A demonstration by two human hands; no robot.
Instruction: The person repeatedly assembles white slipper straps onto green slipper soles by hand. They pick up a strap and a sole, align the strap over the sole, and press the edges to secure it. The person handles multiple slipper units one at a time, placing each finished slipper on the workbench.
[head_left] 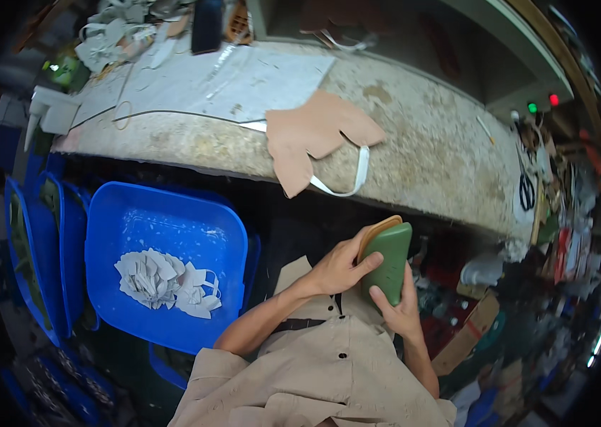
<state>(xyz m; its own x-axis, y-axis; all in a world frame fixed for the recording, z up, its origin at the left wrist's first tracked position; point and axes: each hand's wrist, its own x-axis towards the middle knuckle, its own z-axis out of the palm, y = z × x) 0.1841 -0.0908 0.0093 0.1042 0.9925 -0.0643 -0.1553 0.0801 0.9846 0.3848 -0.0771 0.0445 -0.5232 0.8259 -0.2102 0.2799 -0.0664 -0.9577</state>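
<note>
Both hands grip a smooth green shoe last [388,262] over the lap, left hand [338,268] wrapped across its side, right hand [399,307] cupping it underneath. Beyond, a blue plastic bin [112,299] holds grey cutouts [164,280]. Farther off, a tan leather piece [315,135] lies on the stained, speckled workbench [428,153].

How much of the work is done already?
Done, it seems: a pile of grey cut pieces lies in the blue bin. In hand: both hands, left and right, hold a green block with a tan piece against it. Probably left: a tan piece with a white strap waits on the bench.
</note>
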